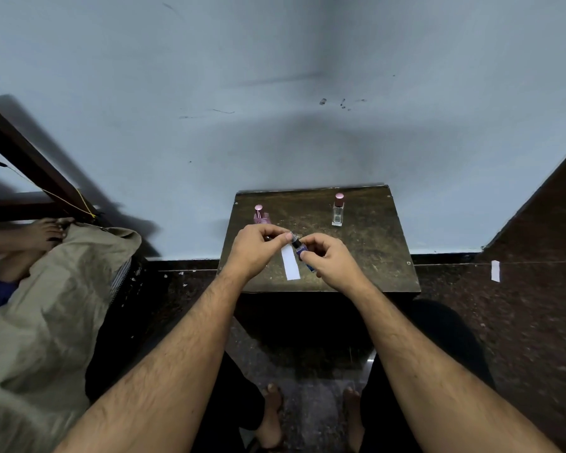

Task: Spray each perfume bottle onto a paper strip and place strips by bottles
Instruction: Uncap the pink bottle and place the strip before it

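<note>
Holding a small blue bottle (303,253) near the middle of the frame, the right hand (332,261) has its fingers curled round the bottle's lower part, with the dark top tilted up and to the left. The left hand (257,248) reaches in from the left, and its thumb and first finger pinch at the bottle's top. I cannot tell if the cap is on or off.

Just under the two hands, a white strip (291,263) lies flat on the table (373,256). Its top end is hidden behind the left thumb. The blue bottle is held just to the right of the strip, above the table.

Further up the frame, a pink bottle (261,216) with a pink cap stands upright on the left part of the table, just above the left hand. A clear bottle (337,212) with a pink cap stands upright on the right part, well apart from the pink one.

The table is dark wood and stands against a pale blue wall (275,93).

At the right of the frame, another strip (495,271) lies on the dark floor, well away from the table. At the lower left there is a tan cloth (46,305). Someone else's foot (45,235) shows just above the cloth. The person's own bare feet (272,416) show at the bottom, under the arms.
</note>
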`<state>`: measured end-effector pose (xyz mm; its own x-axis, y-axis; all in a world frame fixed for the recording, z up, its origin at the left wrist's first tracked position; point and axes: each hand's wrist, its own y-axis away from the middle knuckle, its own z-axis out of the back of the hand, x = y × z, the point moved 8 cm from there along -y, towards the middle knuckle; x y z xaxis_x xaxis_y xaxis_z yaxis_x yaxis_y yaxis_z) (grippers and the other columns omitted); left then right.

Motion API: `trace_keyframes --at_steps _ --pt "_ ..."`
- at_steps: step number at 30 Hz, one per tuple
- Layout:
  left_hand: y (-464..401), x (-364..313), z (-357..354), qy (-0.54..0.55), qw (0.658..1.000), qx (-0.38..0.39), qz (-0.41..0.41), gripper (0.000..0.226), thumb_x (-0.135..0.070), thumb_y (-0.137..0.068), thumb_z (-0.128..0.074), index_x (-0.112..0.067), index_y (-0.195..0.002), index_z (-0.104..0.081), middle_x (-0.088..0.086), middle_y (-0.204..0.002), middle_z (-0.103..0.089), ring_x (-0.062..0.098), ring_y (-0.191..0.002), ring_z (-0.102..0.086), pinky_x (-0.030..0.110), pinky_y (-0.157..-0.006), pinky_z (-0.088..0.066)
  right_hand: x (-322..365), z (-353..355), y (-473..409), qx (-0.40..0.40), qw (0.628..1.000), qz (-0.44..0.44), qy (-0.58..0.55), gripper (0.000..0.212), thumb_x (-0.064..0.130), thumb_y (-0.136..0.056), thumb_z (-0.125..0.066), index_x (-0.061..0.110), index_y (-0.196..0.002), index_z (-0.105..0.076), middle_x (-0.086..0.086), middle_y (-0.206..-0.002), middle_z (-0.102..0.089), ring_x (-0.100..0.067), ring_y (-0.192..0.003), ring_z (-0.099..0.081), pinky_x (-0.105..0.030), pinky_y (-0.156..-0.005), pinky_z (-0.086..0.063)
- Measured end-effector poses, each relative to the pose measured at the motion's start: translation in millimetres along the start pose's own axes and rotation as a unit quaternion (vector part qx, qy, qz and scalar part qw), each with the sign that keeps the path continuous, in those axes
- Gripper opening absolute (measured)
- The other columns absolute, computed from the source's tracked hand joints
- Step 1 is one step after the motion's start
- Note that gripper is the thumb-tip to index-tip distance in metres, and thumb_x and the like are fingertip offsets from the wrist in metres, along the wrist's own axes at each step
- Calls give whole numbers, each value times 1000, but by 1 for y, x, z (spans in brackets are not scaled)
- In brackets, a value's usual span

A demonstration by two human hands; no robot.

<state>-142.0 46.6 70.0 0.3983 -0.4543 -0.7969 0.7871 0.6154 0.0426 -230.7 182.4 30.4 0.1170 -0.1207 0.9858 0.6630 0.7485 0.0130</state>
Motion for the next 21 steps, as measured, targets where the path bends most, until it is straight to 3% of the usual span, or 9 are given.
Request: trace_keyframes --at_steps 3,7,11,14,21 --pt "0 -1 -4 37 999 14 10 10 -33 -85 -74 -25 -89 -78 -14 -73 -68 -2 -73 -58 21 -71 -43 -1 -1 -2 -6 1000 -7 -7 18 23 -80 -57 35 -86 -68 7 -71 -65 -8 -66 -58 -25 -56 -41" --pt "1 -3 -8 71 997 28 13 12 -27 -86 -73 -16 -88 -78 -8 -80 -72 -4 -75 -60 17 -72 -45 -1 -1 -5 -13 1000 21 3 14 45 -80 -58 34 -81 -67 10 -65 -60 -11 -65 -54 -35 -63 -45" --pt "0 1 -9 82 996 13 28 16 -30 -85 -73 -15 -80 -77 -2 -77 -72 -1 -70 -57 19 -66 -43 2 1 -5 -32 998 46 38 5 32 -86 -65 28 -83 -68 12 -69 -63 -6 -66 -55 -29 -67 -46" --pt "-1 5 -11 114 993 -10 43 17 -27 -83 -73 -16 -69 -74 -9 -62 -65 0 -61 -52 23 -63 -39 6 3 -5 -65 992 73 84 4 21 -88 -67 20 -88 -71 7 -78 -68 -9 -72 -60 -29 -69 -48" --pt "-3 14 -18 157 982 -54 86 27 -26 -81 -74 -15 -58 -67 -8 -47 -48 8 -48 -41 25 -53 -35 17 2 0 -130 960 141 205 16 24 -85 -61 13 -92 -71 0 -85 -68 -16 -77 -60 -29 -69 -47"
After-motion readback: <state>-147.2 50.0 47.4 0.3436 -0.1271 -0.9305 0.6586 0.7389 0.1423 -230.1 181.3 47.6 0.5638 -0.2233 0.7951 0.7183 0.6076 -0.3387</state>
